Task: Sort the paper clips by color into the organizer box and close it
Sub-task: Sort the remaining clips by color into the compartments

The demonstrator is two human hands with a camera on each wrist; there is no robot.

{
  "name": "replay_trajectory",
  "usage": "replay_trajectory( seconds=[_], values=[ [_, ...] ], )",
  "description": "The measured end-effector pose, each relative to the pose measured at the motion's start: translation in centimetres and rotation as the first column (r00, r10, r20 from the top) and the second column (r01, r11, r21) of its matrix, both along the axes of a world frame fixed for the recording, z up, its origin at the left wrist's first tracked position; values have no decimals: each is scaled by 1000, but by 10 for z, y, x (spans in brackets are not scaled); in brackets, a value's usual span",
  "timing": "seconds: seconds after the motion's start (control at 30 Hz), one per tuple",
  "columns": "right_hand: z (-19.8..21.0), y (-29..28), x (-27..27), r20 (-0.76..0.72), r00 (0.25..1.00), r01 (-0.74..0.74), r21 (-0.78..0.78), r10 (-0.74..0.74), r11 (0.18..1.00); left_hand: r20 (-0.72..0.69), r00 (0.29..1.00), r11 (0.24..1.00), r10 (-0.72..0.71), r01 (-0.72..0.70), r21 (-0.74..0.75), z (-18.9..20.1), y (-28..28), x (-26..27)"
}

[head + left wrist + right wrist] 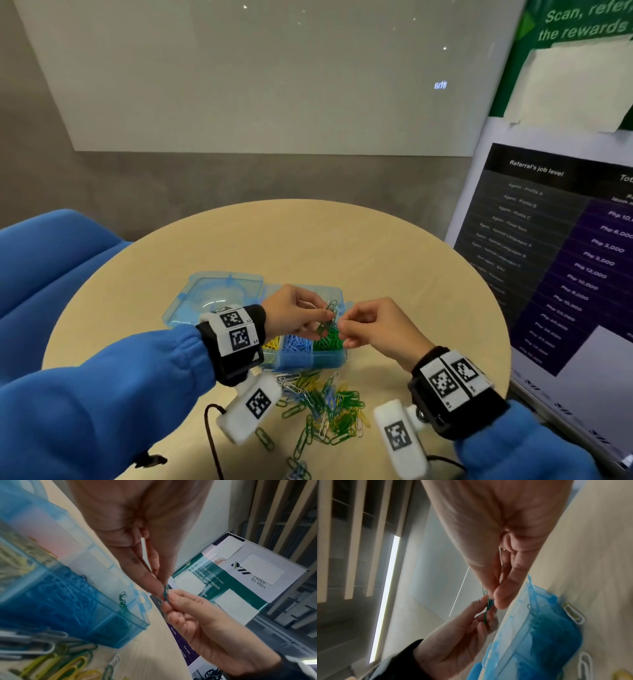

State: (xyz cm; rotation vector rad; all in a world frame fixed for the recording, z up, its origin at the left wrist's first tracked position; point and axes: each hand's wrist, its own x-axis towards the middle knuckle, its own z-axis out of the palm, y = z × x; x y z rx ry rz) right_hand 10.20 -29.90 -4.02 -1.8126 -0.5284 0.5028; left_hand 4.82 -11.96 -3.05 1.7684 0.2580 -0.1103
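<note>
A blue translucent organizer box (310,359) (120,626) (547,635) sits open on the round table, its lid (219,294) folded back to the left. Its compartments hold yellow, blue and green clips. Above the green compartment my left hand (318,317) (159,588) (481,614) and right hand (342,327) (167,601) (493,599) meet fingertip to fingertip. Both pinch a small bunch of green paper clips (330,317) (166,593) (488,605). A mixed pile of loose clips (325,407) (51,662) lies in front of the box.
A blue chair (51,260) stands at the left of the wooden table (342,246). A printed poster board (565,257) (240,577) leans at the table's right edge. A black cable (210,442) runs across the near table edge. White clips (573,614) lie beside the box.
</note>
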Motion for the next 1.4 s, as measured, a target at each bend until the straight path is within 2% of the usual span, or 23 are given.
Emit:
replay_trajectory(
  seconds=[0.1, 0.2, 0.3, 0.5, 0.57, 0.67, 0.73, 0.8, 0.83, 0.9, 0.97, 1.03, 1.17, 1.3, 1.4],
  values=[
    [10, -2, 6, 142, 989, 56, -156, -33, 986, -25, 999, 996, 33, -31, 87, -1, 2, 3],
    [19, -4, 10, 295, 951, 166, -222, -96, 961, -45, 999, 969, 7, 5, 247, 1, 4, 7],
    [24, -1, 10, 370, 922, 198, -206, -110, 958, -51, 998, 953, -37, 51, 298, 7, 5, 6],
    [33, 25, 6, 403, 908, 176, -117, -116, 977, -35, 999, 913, -28, 40, 407, 20, 24, -15],
    [32, 36, 2, 363, 931, 100, -139, -43, 985, -43, 997, 850, -71, 83, 520, 22, 29, -28],
    [25, 42, -3, 293, 948, -35, -299, 126, 954, 5, 983, 691, -185, 127, 712, 22, 28, -51],
    [21, 37, -6, 387, 901, -33, -393, 198, 919, -1, 962, 620, -272, 176, 765, 17, 24, -65],
    [17, 29, -13, 432, 845, -99, -451, 314, 887, -42, 947, 598, -317, 234, 767, 9, 21, -74],
    [15, 26, -19, 425, 809, -166, -499, 407, 851, -61, 942, 577, -330, 252, 777, 4, 19, -76],
    [10, 21, -30, 406, 719, -235, -621, 564, 747, -93, 935, 484, -343, 261, 836, -3, 15, -77],
    [5, 15, -36, 421, 661, -170, -721, 621, 671, -135, 934, 363, -330, 258, 895, -8, 12, -75],
    [2, 12, -40, 434, 662, -77, -771, 611, 632, -205, 935, 295, -290, 291, 910, -13, 8, -73],
    [-7, 15, -46, 383, 692, -79, -802, 612, 592, -260, 925, 237, -276, 328, 914, -19, 0, -70],
    [-11, 17, -41, 341, 696, -153, -790, 633, 594, -217, 924, 260, -315, 304, 917, -19, -2, -70],
    [-12, 14, -36, 286, 737, -218, -757, 612, 616, -193, 920, 255, -340, 288, 923, -21, -1, -73]
  ],
)
